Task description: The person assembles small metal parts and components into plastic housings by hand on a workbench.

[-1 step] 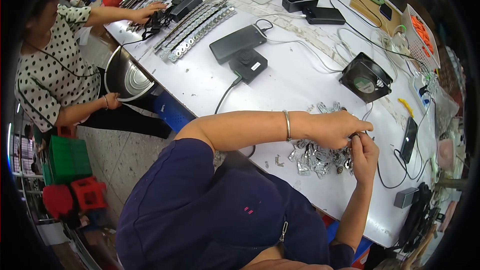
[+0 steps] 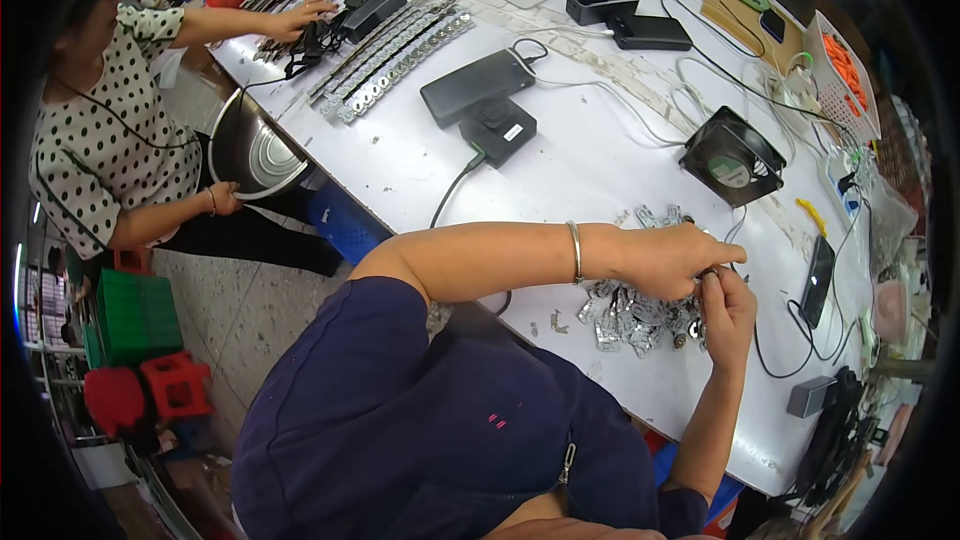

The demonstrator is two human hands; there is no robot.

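Note:
My left hand point(image 2: 672, 258) reaches across from the left, with a metal bangle point(image 2: 576, 252) on its wrist. Its index finger points out to the right while the other fingers curl in. Fingertip to fingertip with it, my right hand point(image 2: 728, 312) is closed in a pinch. A small dark metal part point(image 2: 711, 273) shows between the two hands, mostly hidden by the fingers. Beneath and beside them lies a heap of small flat silver metal pieces point(image 2: 632, 318) on the white table point(image 2: 390, 190). Small round dark parts point(image 2: 681, 340) sit at the heap's right side.
A black fan point(image 2: 733, 157) stands beyond my hands, a phone point(image 2: 818, 280) to their right. Black boxes point(image 2: 478, 87) with cables lie farther left, near rows of metal strips point(image 2: 395, 55). At the far left, a person in a dotted top point(image 2: 120, 140) holds a metal basin point(image 2: 268, 155).

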